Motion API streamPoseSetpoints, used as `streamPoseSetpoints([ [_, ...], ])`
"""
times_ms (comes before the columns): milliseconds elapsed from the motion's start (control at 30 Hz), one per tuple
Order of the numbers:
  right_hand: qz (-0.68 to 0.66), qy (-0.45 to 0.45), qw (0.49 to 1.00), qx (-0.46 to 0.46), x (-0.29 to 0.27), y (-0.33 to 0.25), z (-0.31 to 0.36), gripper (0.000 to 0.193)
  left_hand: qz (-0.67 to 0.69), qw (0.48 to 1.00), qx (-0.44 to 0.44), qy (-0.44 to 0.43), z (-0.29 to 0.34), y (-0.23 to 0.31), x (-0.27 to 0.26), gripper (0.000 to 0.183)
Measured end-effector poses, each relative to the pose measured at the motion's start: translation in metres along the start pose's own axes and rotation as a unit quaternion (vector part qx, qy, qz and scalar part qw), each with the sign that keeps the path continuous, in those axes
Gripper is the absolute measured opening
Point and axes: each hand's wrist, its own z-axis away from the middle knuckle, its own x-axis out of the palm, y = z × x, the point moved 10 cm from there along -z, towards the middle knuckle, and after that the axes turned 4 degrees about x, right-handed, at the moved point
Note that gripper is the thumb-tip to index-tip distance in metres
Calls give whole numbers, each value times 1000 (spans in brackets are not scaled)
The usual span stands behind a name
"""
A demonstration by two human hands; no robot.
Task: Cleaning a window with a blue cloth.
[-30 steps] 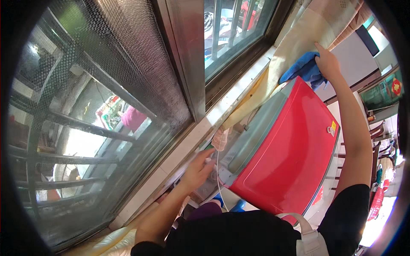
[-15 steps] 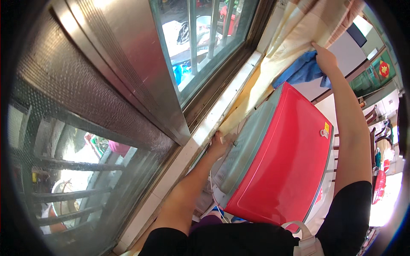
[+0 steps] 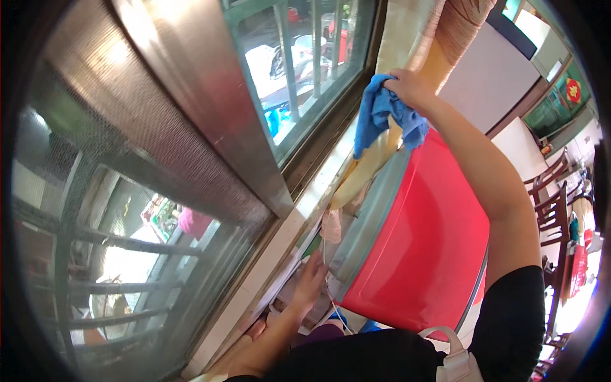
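My right hand (image 3: 412,90) grips a bunched blue cloth (image 3: 389,113), which hangs down beside the window frame in front of the cream curtain (image 3: 359,181). My left hand (image 3: 310,281) is lower, between the tiled sill and a large red box-shaped appliance (image 3: 417,235) with a grey back edge. Its fingers point up and look loosely stretched, with nothing seen in them. A thin white cord (image 3: 325,251) runs right by these fingers. The curtain's gathered lower end (image 3: 331,226) dangles just above them.
A metal-framed sliding window (image 3: 210,114) with bars behind its glass fills the left side. Its white tiled sill (image 3: 261,274) runs diagonally beside the appliance. Wooden chairs (image 3: 554,210) stand at the far right, and a pale panel (image 3: 487,83) is behind my right arm.
My right hand has brought the blue cloth left, from beyond the appliance to the window frame. My left hand has let go of the curtain's lower edge and dropped toward me.
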Motion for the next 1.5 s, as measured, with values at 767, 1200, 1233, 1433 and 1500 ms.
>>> streamPoseSetpoints([
  [767, 215, -297, 896, -251, 260, -136, 144, 36, -335, 913, 168, 162, 188, 71, -76, 46],
  [1200, 341, -288, 833, -325, 263, -194, 255, 30, -386, 827, 231, 337, 282, 103, -114, 33],
  [1233, 297, -306, 863, -273, 267, -200, 263, 34, -404, 816, 233, 342, 284, 109, -112, 33],
  [1433, 253, -328, 831, -371, 283, -229, 282, 23, -567, 704, 319, 285, 256, 150, -104, 34],
  [1500, 292, -311, 828, -365, 283, -204, 255, 24, -615, 668, 325, 262, 240, 160, -103, 35],
])
